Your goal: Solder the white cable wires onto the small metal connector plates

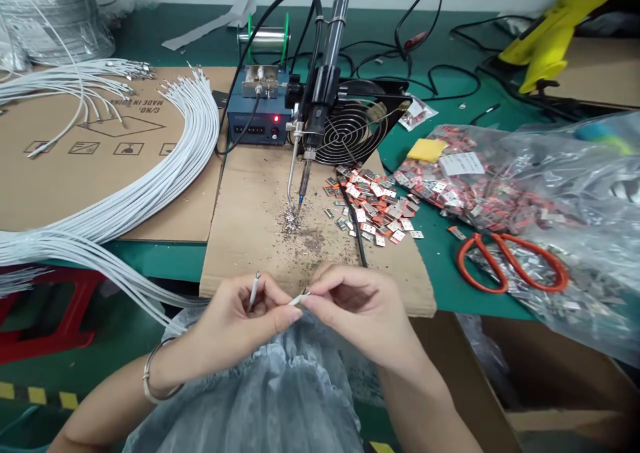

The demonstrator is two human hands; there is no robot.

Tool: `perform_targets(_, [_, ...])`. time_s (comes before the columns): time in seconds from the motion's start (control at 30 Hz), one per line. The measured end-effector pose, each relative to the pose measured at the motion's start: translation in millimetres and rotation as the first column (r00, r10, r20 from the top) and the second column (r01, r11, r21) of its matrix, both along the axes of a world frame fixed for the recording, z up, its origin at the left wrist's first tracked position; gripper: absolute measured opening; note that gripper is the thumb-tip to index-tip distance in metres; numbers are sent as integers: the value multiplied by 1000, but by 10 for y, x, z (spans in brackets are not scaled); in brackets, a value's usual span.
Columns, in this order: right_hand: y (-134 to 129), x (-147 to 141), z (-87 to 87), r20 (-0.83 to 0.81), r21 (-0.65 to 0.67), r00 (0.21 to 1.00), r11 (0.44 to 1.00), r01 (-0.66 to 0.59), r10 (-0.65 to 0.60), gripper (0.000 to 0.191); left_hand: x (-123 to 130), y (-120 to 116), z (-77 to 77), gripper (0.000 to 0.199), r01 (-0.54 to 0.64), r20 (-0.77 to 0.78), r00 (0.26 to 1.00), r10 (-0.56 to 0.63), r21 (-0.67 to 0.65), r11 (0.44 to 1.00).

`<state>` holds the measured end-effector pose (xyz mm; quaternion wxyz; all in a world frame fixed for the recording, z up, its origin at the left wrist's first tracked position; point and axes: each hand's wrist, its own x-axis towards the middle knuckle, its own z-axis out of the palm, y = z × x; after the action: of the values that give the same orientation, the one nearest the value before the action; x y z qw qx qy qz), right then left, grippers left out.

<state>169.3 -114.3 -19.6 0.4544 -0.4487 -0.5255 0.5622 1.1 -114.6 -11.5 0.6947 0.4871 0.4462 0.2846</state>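
My left hand (255, 306) pinches a white cable (296, 300) near its stripped end, between thumb and forefinger. A second white cable end (254, 293) sticks up out of the same hand, with thin coloured wires at its tip. Opposite it, my right hand (357, 303) has thumb and forefinger closed on the fine wires at the end of the first cable. Both hands meet just in front of the cardboard mat's near edge. Beyond them, a soldering iron (305, 180) points down beside a thin solder feed tube (291, 180), over scattered solder bits (291, 220).
Metal USB connectors (375, 203) lie heaped right of the iron, before a black fan (350, 130). Orange-handled scissors (543, 260) rest on plastic bags of parts at right. A bundle of white cables (185, 153) curves along the left. A blue solder feeder (257, 116) stands behind.
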Motion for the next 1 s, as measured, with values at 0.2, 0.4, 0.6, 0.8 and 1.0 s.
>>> perform_targets(0.2, [-107, -196, -128, -147, 240, 970, 944, 224, -193, 16, 21, -6, -27, 25, -30, 47, 998, 32, -32, 999])
perform_targets(0.4, [-133, -217, -149, -120, 231, 968, 942, 244, -222, 18, 55, -1, -12, 20, -89, 43, 995, 87, 32, 996])
perform_targets(0.6, [-60, -12, 33, 104, 68, 994, 997, 29, -36, 6, 2, -44, -1, 15, -18, -43, 999, 26, 166, 986])
perform_targets(0.8, [-86, -103, -63, -113, 35, 985, 990, 137, -132, 10, 47, -36, 3, 17, -55, -27, 998, 60, 144, 988])
perform_targets(1.0, [-137, -262, -146, -220, 115, 945, 956, 270, -241, 13, 91, -27, 10, 18, -106, 19, 994, 105, 104, 989])
